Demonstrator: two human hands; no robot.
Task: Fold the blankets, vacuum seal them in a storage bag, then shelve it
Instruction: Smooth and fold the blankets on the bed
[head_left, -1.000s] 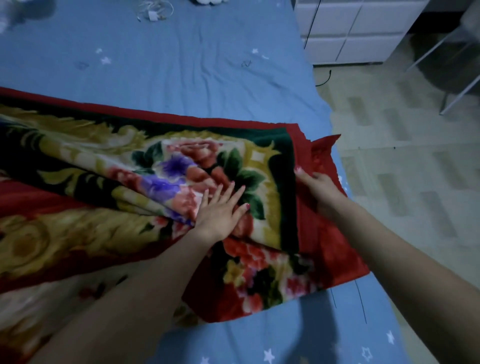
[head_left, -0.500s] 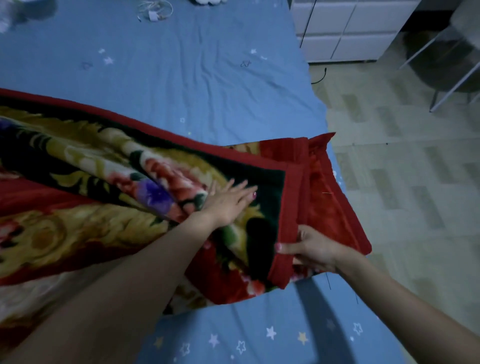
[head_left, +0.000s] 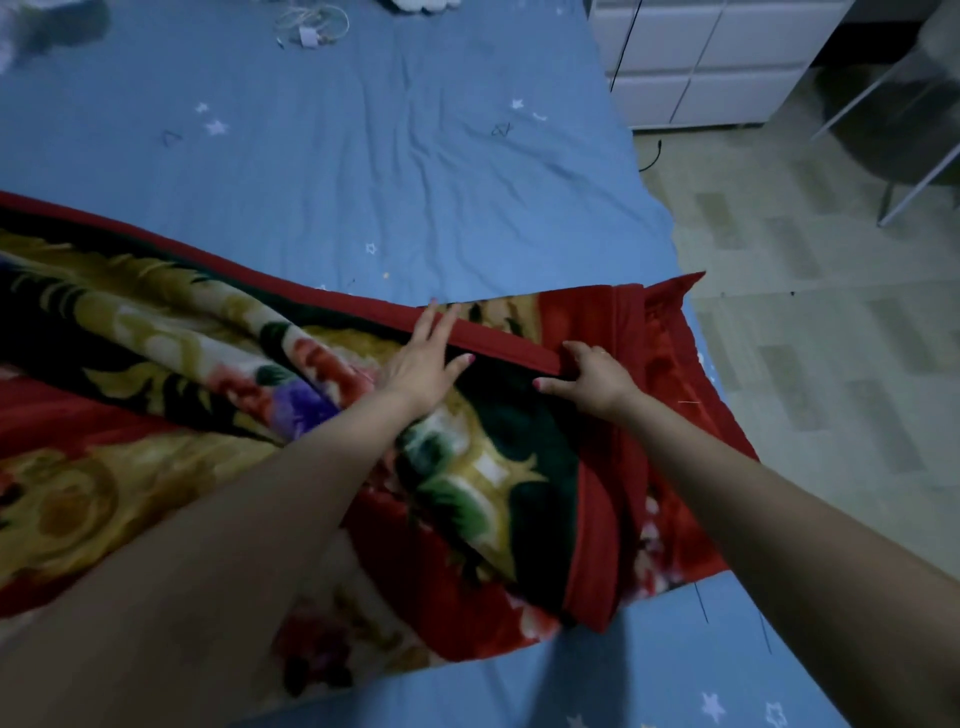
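On the bed (head_left: 415, 171), the left hand (head_left: 423, 364) presses the blanket (head_left: 493, 467) with flat, spread fingers while the right hand (head_left: 592, 382) pinches its red hem; align hems squarely before creasing the fold.

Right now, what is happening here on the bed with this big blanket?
A person is folding a floral blanket with a red border on a blue bed sheet. The left hand lies flat on the top layer, fingers straight, near its far edge. The right hand grips the red corner of that folded layer. No storage bag is in view.
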